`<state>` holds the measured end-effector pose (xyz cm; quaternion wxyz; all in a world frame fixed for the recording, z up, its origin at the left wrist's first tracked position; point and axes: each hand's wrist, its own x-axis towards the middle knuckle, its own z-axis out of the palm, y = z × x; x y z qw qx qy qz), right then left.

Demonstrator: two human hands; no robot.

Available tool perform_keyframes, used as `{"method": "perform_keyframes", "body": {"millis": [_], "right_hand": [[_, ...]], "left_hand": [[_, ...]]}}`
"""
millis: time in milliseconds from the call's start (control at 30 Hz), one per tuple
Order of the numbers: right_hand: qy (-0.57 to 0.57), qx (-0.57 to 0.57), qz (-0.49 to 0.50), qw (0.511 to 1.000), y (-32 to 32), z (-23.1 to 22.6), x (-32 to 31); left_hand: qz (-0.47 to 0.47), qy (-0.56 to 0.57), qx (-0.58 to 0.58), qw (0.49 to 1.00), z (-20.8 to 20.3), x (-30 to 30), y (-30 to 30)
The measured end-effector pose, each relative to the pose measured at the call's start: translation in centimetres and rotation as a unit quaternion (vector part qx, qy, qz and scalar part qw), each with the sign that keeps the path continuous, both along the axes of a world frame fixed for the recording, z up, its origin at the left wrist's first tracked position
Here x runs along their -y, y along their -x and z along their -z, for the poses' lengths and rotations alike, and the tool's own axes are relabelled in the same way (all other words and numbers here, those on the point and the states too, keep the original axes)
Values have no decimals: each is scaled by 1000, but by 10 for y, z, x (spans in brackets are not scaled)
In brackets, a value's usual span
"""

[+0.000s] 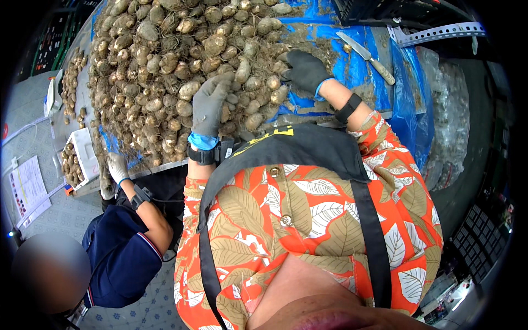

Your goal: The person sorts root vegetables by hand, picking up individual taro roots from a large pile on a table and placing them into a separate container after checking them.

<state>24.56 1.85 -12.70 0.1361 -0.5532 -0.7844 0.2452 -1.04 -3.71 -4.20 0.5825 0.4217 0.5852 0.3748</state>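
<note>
An elongated, taro-like corm (242,70), long axis near-to-far, lies between partly curled left hand (209,104), nearer, and right hand (308,71); I cannot tell what either grip holds.

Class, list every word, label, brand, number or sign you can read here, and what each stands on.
Black apron: yellow lettering on its upper edge, seen at a slant; not copied out here.
White sheet at left: print too small to read.
I can make out no other text.
</note>
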Motion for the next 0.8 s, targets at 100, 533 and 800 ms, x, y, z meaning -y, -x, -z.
{"method": "perform_keyframes", "body": {"millis": [100,533,800], "right_hand": [[82,-101,-38,991,-22,0,-9],[149,-288,-45,945,10,-90,20],[194,-456,-10,868,17,-87,28]], "left_hand": [[23,-25,-47,998,-16,1,-9],[178,-31,-36,983,-22,-18,-34],[186,38,142,971,-33,-13,-30]]}}
